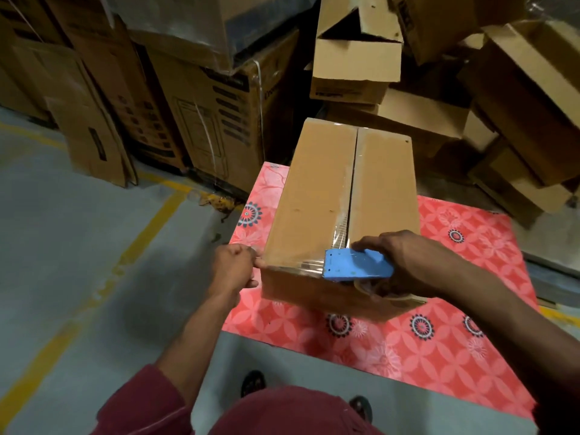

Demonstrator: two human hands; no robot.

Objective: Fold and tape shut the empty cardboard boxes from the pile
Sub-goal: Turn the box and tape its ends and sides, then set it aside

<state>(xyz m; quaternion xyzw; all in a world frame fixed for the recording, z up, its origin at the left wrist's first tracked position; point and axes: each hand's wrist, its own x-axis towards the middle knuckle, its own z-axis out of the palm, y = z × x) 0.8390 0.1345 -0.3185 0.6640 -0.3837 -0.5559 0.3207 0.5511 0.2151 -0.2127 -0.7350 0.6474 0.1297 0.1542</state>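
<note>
Box (342,196) sits on the patterned mat (439,340), flaps folded, you're mid-taping along its near edge: right hand (405,259) grips the blue tape dispenser (357,268), left hand (235,265) fingers pinch the tape end at the left corner; next, pull taut and cut.

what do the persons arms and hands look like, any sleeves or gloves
Both hands are bare: no gloves, rings or watch show on the left hand or the right hand. The left arm has a dark red sleeve pushed up near the elbow; the right forearm is bare.
</note>
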